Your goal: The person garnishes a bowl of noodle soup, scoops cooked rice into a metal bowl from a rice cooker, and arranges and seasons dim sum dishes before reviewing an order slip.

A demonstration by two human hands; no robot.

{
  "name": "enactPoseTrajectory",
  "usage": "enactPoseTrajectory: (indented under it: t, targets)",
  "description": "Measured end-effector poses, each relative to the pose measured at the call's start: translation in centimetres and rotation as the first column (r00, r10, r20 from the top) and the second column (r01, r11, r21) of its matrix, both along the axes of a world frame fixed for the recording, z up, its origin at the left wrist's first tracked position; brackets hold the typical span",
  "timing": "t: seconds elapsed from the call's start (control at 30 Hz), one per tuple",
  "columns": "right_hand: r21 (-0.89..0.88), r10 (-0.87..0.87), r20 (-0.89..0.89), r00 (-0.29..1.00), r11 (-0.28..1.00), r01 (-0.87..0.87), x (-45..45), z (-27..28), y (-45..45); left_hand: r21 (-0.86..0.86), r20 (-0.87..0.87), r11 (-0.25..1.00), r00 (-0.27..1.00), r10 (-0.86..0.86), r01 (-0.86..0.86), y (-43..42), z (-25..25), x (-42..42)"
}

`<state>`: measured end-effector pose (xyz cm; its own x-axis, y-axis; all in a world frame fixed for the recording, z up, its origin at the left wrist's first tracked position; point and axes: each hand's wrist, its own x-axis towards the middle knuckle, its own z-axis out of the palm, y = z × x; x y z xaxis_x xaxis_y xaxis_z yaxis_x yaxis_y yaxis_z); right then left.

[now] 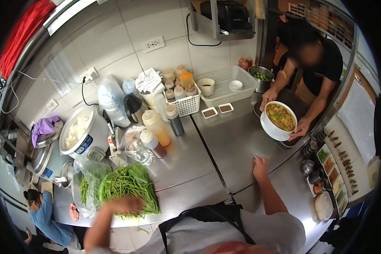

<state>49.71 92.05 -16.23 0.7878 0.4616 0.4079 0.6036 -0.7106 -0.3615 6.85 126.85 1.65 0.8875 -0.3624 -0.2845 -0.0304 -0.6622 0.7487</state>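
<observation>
My left hand (129,205), smeared by motion, is over the near side of a clear plastic bag (151,186) of long green beans (122,182). Whether its fingers hold any beans cannot be made out. On the steel counter (237,144) to the right rests my right hand (260,166), its fingers curled in and no object showing in them. Beyond it, a co-worker (311,67) grips a white bowl (279,120) of noodle soup with both hands, above the counter's far right part. A second plastic bag (85,182) with greens lies left of the beans.
Squeeze bottles (155,127) and a white basket of bottles (188,101) stand along the wall. Two small sauce dishes (209,112) lie near a plastic crate (228,86). A rice cooker (78,131) is at left, garnish trays (332,169) at right. Another person (48,216) is at lower left.
</observation>
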Motion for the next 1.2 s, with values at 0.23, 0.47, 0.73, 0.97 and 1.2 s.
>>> enactPoseTrajectory:
  t: [0.23,0.47,0.73,0.97,1.2]
  targets:
    - [0.052,-0.065,0.025,0.998,0.997,0.064,0.0,-0.3,-0.2,-0.131,0.733,0.661,0.377,0.566,-0.739,6.0,27.0,29.0]
    - [0.138,-0.008,-0.011,1.000,0.990,0.010,0.6,-0.2,-0.2,-0.549,0.667,0.639,0.179,0.724,-0.539,10.0,39.9,42.5]
    - [0.186,-0.026,-0.145,0.989,0.981,0.053,0.2,1.0,-0.3,0.233,0.904,0.598,0.397,0.157,-0.767,12.9,30.2,48.3]
    - [0.515,0.153,-0.596,0.788,0.826,0.229,2.6,2.7,2.4,-0.168,-0.299,0.775,0.780,0.549,-0.610,-7.3,-8.7,41.1]
    - [-0.008,0.103,-0.468,0.878,0.993,-0.121,1.0,1.4,8.0,-0.282,-0.289,0.580,0.644,0.708,-0.764,-14.9,-15.6,35.8]
